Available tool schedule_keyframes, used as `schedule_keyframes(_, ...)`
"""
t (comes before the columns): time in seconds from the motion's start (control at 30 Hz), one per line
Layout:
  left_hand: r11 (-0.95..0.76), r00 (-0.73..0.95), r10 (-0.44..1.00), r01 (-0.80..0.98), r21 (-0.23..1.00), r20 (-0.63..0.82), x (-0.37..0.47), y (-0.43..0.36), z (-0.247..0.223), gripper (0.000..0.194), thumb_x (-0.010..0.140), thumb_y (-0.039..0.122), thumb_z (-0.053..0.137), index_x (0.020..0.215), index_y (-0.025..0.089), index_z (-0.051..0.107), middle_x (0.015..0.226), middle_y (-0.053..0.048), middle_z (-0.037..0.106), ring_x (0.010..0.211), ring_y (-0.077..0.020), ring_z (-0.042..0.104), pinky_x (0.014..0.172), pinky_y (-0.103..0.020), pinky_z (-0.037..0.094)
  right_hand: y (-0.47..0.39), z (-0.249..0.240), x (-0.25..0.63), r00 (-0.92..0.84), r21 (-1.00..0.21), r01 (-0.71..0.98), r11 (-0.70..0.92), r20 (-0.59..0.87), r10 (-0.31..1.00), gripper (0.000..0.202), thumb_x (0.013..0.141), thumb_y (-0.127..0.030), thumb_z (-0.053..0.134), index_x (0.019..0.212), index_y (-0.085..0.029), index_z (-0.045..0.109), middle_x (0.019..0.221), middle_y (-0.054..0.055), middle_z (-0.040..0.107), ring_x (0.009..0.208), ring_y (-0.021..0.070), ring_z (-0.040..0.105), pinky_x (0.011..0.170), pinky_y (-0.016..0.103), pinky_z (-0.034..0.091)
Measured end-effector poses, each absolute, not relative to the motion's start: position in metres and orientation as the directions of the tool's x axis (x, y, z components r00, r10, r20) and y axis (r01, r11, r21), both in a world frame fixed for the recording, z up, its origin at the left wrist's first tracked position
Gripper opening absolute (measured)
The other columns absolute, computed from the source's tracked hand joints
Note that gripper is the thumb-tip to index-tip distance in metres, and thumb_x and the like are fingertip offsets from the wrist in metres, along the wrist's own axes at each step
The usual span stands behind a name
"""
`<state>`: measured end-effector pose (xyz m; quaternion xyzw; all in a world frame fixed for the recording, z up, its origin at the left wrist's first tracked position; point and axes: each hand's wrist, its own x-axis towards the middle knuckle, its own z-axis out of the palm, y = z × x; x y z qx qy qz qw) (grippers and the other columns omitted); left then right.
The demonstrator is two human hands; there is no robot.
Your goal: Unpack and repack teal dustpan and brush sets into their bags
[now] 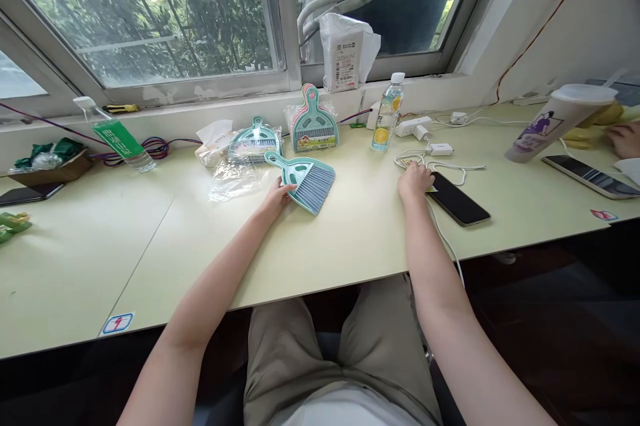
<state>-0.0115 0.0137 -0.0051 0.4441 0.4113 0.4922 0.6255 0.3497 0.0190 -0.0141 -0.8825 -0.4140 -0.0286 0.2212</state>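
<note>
My left hand point(278, 198) grips the edge of a small teal dustpan point(295, 173), its thumb on top. A brush with grey-blue bristles point(316, 187) lies nested in the pan. My right hand point(416, 181) is closed beside a black phone point(459, 198), over white charging cables. A small green and white scrap point(431, 189) shows at its fingers; what they hold is mostly hidden. Behind the left hand lies a plastic-wrapped dustpan set point(256, 143) with crumpled clear film point(235, 183). More stacked dustpans point(314, 123) lean against the wall.
A drink bottle with orange slices point(385, 116) and a white power strip point(414, 127) stand behind the right hand. Farther right are a tall cup point(555, 123), another phone point(590, 176) and another person's hand point(625, 139). A green-labelled bottle point(117, 136) tilts at left, near coiled cables point(150, 149).
</note>
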Motion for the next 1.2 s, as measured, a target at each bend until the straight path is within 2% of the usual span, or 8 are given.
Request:
schedule_keyframes(0.23, 0.132, 0.129, 0.987, -0.294, 0.947, -0.097, -0.01, 0.012, -0.004, 0.043, 0.066, 0.013, 0.072, 0.104, 0.019, 0.052, 0.095, -0.003, 0.065, 0.08, -0.0132, 0.064, 0.081, -0.031, 0.056, 0.021, -0.006, 0.344, 0.657, -0.505, 0.73, -0.461, 0.332, 0.676, 0.038, 0.089, -0.014, 0.041, 0.115, -0.013, 0.069, 0.104, 0.019, 0.071, 0.103, 0.0306, 0.064, 0.092, 0.045, 0.042)
schedule_keyframes(0.33, 0.126, 0.147, 0.986, -0.3, 0.946, -0.084, -0.01, 0.012, -0.003, 0.038, 0.067, 0.012, 0.07, 0.099, 0.02, 0.052, 0.093, -0.001, 0.064, 0.079, -0.0123, 0.064, 0.076, -0.028, 0.056, 0.02, 0.004, 0.319, 0.6, -0.567, 0.767, -0.3, 0.47, 0.647, 0.037, 0.093, -0.024, 0.041, 0.114, -0.015, 0.069, 0.109, 0.016, 0.071, 0.109, 0.0298, 0.062, 0.099, 0.049, 0.038)
schedule_keyframes(0.43, 0.136, 0.137, 0.986, -0.291, 0.947, -0.099, -0.01, 0.013, -0.004, 0.031, 0.071, 0.018, 0.067, 0.098, 0.022, 0.053, 0.09, 0.0, 0.063, 0.077, -0.0133, 0.063, 0.071, -0.028, 0.056, 0.011, 0.014, 0.276, 0.273, -0.472, 0.875, 0.105, 0.662, 0.698, 0.034, 0.095, -0.03, 0.041, 0.111, -0.024, 0.07, 0.127, 0.01, 0.065, 0.129, 0.0286, 0.048, 0.111, 0.058, 0.022)
schedule_keyframes(0.5, 0.147, 0.113, 0.987, -0.295, 0.944, -0.118, -0.01, 0.014, -0.006, 0.03, 0.074, 0.027, 0.067, 0.101, 0.023, 0.054, 0.089, -0.001, 0.063, 0.078, -0.0157, 0.064, 0.07, -0.031, 0.057, 0.001, 0.016, 0.243, 0.05, -0.379, 0.862, 0.337, 0.725, 0.687, 0.03, 0.094, -0.031, 0.047, 0.114, -0.031, 0.07, 0.135, 0.005, 0.06, 0.136, 0.0278, 0.042, 0.114, 0.06, 0.015)
schedule_keyframes(0.67, 0.156, 0.124, 0.985, -0.354, 0.922, -0.118, -0.01, 0.019, -0.01, 0.038, 0.077, 0.039, 0.069, 0.11, 0.024, 0.058, 0.103, -0.004, 0.067, 0.091, -0.0205, 0.066, 0.073, -0.032, 0.057, -0.019, 0.006, 0.181, -0.394, -0.156, 0.743, 0.65, 0.684, 0.614, 0.025, 0.092, -0.027, 0.056, 0.104, -0.043, 0.073, 0.143, -0.007, 0.053, 0.14, 0.0241, 0.038, 0.119, 0.054, 0.01)
schedule_keyframes(0.83, 0.138, 0.172, 0.982, -0.369, 0.919, -0.079, -0.01, 0.016, -0.009, 0.04, 0.076, 0.038, 0.071, 0.112, 0.022, 0.06, 0.106, -0.005, 0.069, 0.093, -0.0219, 0.067, 0.073, -0.032, 0.057, -0.014, -0.006, 0.178, -0.535, -0.102, 0.69, 0.716, 0.594, 0.6, 0.028, 0.094, -0.024, 0.053, 0.103, -0.041, 0.074, 0.147, -0.007, 0.049, 0.14, 0.0235, 0.039, 0.119, 0.053, 0.014)
schedule_keyframes(1.07, 0.068, 0.193, 0.981, -0.302, 0.951, -0.009, -0.011, 0.01, -0.005, 0.054, 0.063, 0.019, 0.078, 0.113, 0.019, 0.059, 0.1, -0.006, 0.07, 0.089, -0.0211, 0.068, 0.082, -0.036, 0.056, -0.005, -0.007, 0.189, -0.557, -0.186, 0.655, 0.732, 0.536, 0.635, 0.027, 0.094, -0.03, 0.055, 0.114, -0.04, 0.07, 0.141, -0.003, 0.057, 0.135, 0.0238, 0.046, 0.115, 0.051, 0.026)
schedule_keyframes(1.2, 0.049, 0.185, 0.983, -0.31, 0.949, 0.01, -0.011, 0.007, -0.002, 0.064, 0.057, 0.009, 0.075, 0.117, 0.02, 0.057, 0.102, -0.005, 0.07, 0.097, -0.0236, 0.067, 0.089, -0.041, 0.054, -0.005, -0.008, 0.187, -0.572, -0.21, 0.642, 0.738, 0.51, 0.643, 0.03, 0.093, -0.033, 0.056, 0.12, -0.037, 0.068, 0.142, -0.002, 0.056, 0.135, 0.0252, 0.045, 0.111, 0.049, 0.032)
